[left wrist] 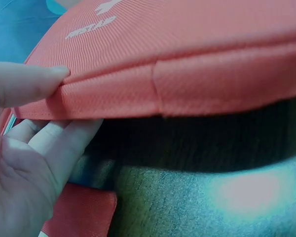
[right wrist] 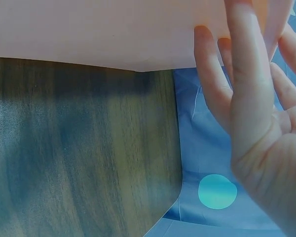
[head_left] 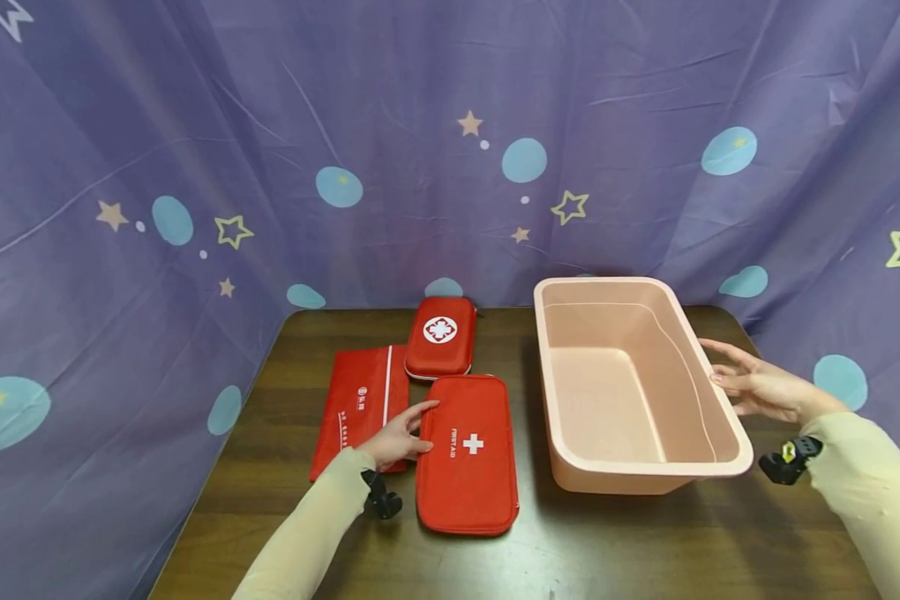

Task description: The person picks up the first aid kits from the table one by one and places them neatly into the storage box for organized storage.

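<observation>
A red first aid pouch [head_left: 467, 487] with a white cross lies in front of the left hand [head_left: 395, 439]. That hand pinches the pouch's edge, thumb on top and fingers underneath; in the left wrist view the pouch edge [left wrist: 197, 84] is raised above the tabletop. A pink plastic basin [head_left: 607, 400] stands to the right, its inside bare. The right hand [head_left: 768, 388] is at the basin's right side, below the rim. In the right wrist view its fairly straight fingers [right wrist: 211, 74] lie against the outer wall [right wrist: 113, 34].
A flat red pouch [head_left: 360, 392] with a white stripe lies beyond the left hand. Behind the first aid pouch is a red hard case [head_left: 440, 333] with a round white emblem. The brown wooden table [head_left: 270, 533] meets a purple star-patterned curtain [head_left: 420, 150] at the back.
</observation>
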Demonstrator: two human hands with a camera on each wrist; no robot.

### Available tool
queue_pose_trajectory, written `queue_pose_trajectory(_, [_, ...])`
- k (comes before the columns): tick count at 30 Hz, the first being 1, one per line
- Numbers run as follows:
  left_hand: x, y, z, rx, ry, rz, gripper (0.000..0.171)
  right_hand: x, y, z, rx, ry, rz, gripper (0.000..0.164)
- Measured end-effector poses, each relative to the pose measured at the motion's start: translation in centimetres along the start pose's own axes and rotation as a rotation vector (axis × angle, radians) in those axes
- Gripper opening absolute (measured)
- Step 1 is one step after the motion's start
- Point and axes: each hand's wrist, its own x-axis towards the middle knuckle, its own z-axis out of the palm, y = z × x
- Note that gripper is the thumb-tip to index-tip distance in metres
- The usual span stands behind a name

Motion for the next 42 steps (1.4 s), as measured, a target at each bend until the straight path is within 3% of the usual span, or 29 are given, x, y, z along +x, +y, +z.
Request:
queue_pose_trajectory(7, [0.1,0.0,0.0,-0.011,0.026,0.013,0.072,0.1,0.0,0.0,-0.016,0.011,0.001,0.058])
queue_pose_trajectory(23, [-0.6,0.9,-0.1,-0.023,-0.002,0.068,0.076,0.2,0.0,-0.1,0.029,-0.035,-0.014,0.058])
queue_pose_trajectory(42, [-1.1,1.3,-0.4,-0.036,-0.005,0.090,0.075,0.0,0.1,-0.2,0.002,-0.002,-0.006,0.058])
